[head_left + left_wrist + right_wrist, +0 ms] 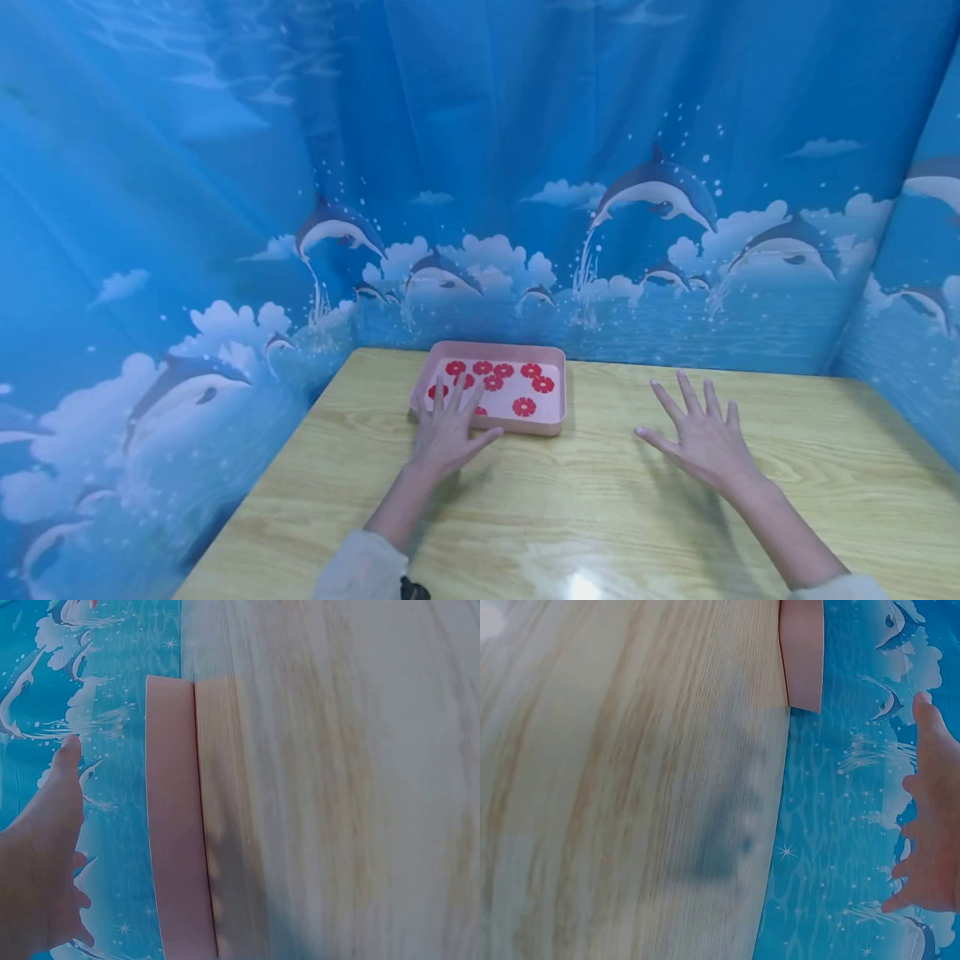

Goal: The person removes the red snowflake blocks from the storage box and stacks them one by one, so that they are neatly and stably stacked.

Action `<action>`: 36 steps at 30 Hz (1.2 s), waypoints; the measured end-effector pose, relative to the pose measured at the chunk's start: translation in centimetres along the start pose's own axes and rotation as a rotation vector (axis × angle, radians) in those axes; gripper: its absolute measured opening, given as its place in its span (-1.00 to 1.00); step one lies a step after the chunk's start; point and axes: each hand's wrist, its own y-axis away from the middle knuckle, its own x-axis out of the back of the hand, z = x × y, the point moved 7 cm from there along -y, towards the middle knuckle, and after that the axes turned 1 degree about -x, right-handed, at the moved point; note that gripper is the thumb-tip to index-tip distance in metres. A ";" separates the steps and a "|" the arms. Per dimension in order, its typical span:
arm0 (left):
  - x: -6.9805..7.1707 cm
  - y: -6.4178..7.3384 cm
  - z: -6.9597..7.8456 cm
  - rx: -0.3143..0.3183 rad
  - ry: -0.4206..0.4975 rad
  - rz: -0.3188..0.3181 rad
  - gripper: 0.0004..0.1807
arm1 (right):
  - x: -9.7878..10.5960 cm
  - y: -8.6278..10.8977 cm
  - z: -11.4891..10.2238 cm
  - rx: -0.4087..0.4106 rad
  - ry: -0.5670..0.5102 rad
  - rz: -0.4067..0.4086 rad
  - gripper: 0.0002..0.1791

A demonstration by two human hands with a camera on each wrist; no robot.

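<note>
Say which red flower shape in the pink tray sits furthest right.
The red flower shape at the front right of the close pair by the right wall of the pink tray. It lies closest to that wall; all others sit further left.

a dolphin-print backdrop, apparently cloth, behind a wood-grained table.

In the head view, the left fingers hide part of the pink tray and of one red flower-shaped piece; we cannot tell whether they touch. A dark thing at the bottom edge is too cropped to name. Both wrist views cut the tray short.
</note>
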 end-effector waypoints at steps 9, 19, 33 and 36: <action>-0.1 0.2 -0.5 0.026 0.023 -0.017 -0.09 | 0.0 -0.2 -0.4 0.007 0.000 -0.004 -0.11; -0.3 0.4 -0.7 0.047 0.047 -0.035 -0.10 | 0.4 -0.3 -0.7 0.010 0.014 0.016 -0.11; 0.0 0.6 -1.0 0.066 0.081 -0.022 -0.10 | 0.4 -0.3 -1.0 0.010 0.018 0.013 -0.09; 0.1 0.5 -1.1 0.071 0.084 -0.013 -0.10 | 0.5 -0.4 -1.0 0.010 0.015 0.012 -0.09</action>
